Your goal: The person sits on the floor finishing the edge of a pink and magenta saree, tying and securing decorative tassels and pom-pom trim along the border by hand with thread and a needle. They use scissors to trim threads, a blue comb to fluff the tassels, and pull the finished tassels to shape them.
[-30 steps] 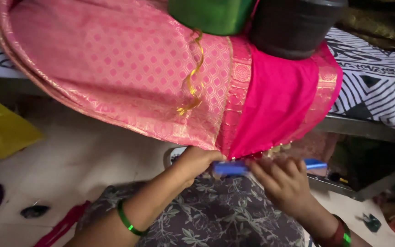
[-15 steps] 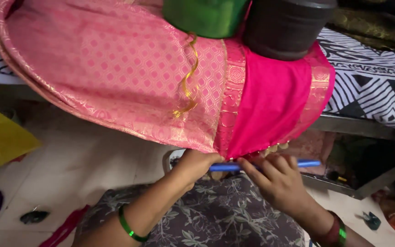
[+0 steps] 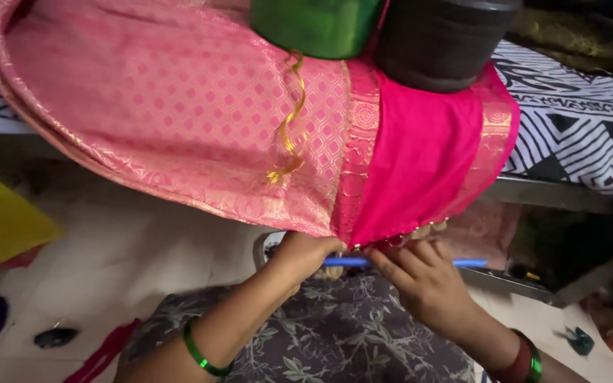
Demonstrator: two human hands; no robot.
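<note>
My right hand [image 3: 423,280] is sliding a bit more left along the blue stick [image 3: 406,262], fingers curled over it. My left hand [image 3: 306,252] is pinching the low edge of the pink cloth [image 3: 179,113], which is hanging from the far bed [image 3: 576,142].

The top edge cuts off the green container [image 3: 317,27] and the black container [image 3: 443,39]. The pink cloth [image 3: 179,113] hides the left hand's [image 3: 305,254] fingertips and part of the blue rod [image 3: 406,262]. Small dark things at lower left [image 3: 56,336] are too blurred to tell.
</note>
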